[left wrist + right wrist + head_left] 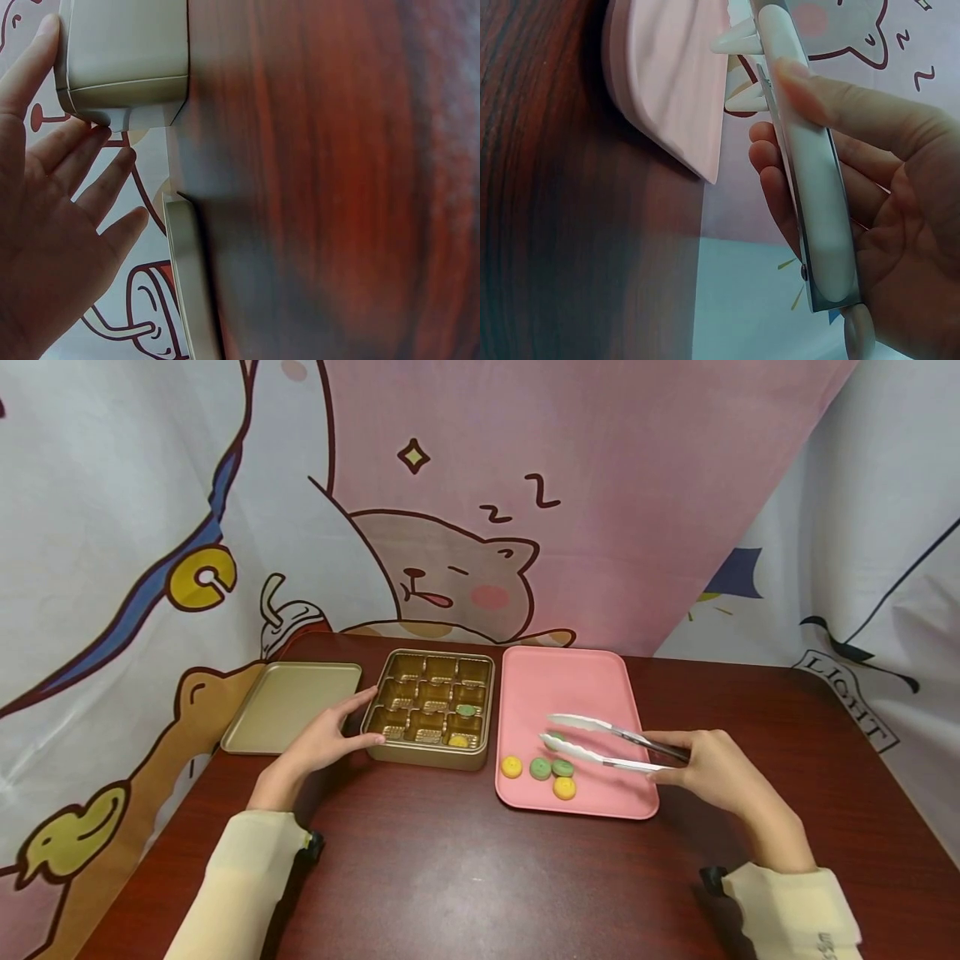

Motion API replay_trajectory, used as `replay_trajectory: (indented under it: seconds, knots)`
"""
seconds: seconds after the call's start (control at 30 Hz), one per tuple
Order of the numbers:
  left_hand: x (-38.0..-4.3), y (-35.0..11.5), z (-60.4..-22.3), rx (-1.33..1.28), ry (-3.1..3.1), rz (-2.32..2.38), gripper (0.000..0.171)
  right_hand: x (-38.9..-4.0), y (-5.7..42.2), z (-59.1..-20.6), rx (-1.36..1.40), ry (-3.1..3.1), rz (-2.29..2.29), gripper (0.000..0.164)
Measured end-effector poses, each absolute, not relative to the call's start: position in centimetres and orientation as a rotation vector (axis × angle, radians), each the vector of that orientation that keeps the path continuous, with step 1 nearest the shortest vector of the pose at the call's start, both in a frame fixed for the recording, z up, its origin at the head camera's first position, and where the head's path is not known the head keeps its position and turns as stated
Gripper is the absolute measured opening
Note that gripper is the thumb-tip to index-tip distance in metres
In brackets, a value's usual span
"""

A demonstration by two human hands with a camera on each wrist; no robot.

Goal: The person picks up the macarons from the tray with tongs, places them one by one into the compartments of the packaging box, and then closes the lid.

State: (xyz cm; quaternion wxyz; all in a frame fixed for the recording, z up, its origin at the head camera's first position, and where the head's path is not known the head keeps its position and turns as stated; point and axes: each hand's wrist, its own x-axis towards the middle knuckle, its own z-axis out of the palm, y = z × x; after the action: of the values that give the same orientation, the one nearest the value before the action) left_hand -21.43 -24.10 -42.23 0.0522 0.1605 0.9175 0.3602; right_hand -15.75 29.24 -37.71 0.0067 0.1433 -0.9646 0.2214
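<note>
My right hand [720,772] grips metal tongs [814,187] with pale scalloped tips, their arms spread apart. The tips hang over the pink tray [570,685], overlapping a green round piece [555,741] in the head view. Near the tray's front left lie more small round cookie-like pieces, yellow [512,767] and green [540,768]. My left hand [318,747] touches the left side of a gold tin [423,755], fingers extended, thumb at its front corner. The tin's divided insert holds a green piece [467,710] at middle right and a yellow one [459,741] at front right.
Left of the tin, a flat gold lid [300,706] lies on the dark wooden table [465,860]. A cartoon-printed cloth [600,527] hangs behind the table's back edge and along both sides. Tin and pink tray stand side by side with a narrow gap.
</note>
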Motion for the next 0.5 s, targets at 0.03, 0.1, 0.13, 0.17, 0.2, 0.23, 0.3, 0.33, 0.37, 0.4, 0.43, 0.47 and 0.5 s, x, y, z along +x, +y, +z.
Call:
replay_trajectory:
  seconds: [0.03, 0.1, 0.13, 0.17, 0.2, 0.23, 0.3, 0.33, 0.37, 0.4, 0.43, 0.47, 0.5]
  knots:
    - [-21.43, -24.1, -42.24, 0.489, 2.79, 1.097, 0.086, -15.74, 29.3, -37.78, 0.45, -3.016, 0.687, 0.055]
    - [-21.43, -24.1, -42.27, 0.49, 2.791, 1.097, 0.086, -15.72, 29.4, -37.9, 0.45, -3.018, 0.682, 0.055]
    - [-21.43, -24.09, -42.27, 0.491, 2.79, 1.099, 0.086, -15.69, 29.46, -37.95, 0.449, -3.017, 0.679, 0.054]
    - [-21.43, -24.09, -42.28, 0.492, 2.789, 1.102, 0.086, -15.68, 29.52, -38.01, 0.449, -3.018, 0.676, 0.054]
    - [-21.44, -24.08, -42.29, 0.493, 2.788, 1.103, 0.086, -15.66, 29.57, -38.07, 0.448, -3.019, 0.675, 0.054]
    - [-21.45, -24.08, -42.3, 0.494, 2.786, 1.106, 0.086, -15.65, 29.62, -38.12, 0.449, -3.018, 0.671, 0.054]
    - [-21.46, -24.08, -42.31, 0.495, 2.785, 1.108, 0.086, -15.63, 29.71, -38.22, 0.452, -3.019, 0.665, 0.054]
    - [-21.46, -24.09, -42.31, 0.494, 2.785, 1.107, 0.086, -15.62, 29.75, -38.26, 0.454, -3.019, 0.663, 0.054]
    - [-21.47, -24.1, -42.31, 0.493, 2.786, 1.105, 0.086, -15.62, 29.79, -38.31, 0.456, -3.018, 0.659, 0.054]
    - [-21.48, -24.11, -42.31, 0.492, 2.789, 1.1, 0.086, -15.61, 29.81, -38.34, 0.459, -3.017, 0.656, 0.054]
    - [-21.49, -24.13, -42.31, 0.491, 2.791, 1.097, 0.086, -15.61, 29.84, -38.36, 0.46, -3.017, 0.655, 0.054]
    - [-21.5, -24.14, -42.32, 0.49, 2.793, 1.093, 0.086, -15.61, 29.85, -38.38, 0.461, -3.019, 0.656, 0.054]
    - [-21.52, -24.17, -42.32, 0.489, 2.795, 1.09, 0.086, -15.62, 29.87, -38.4, 0.46, -3.021, 0.658, 0.054]
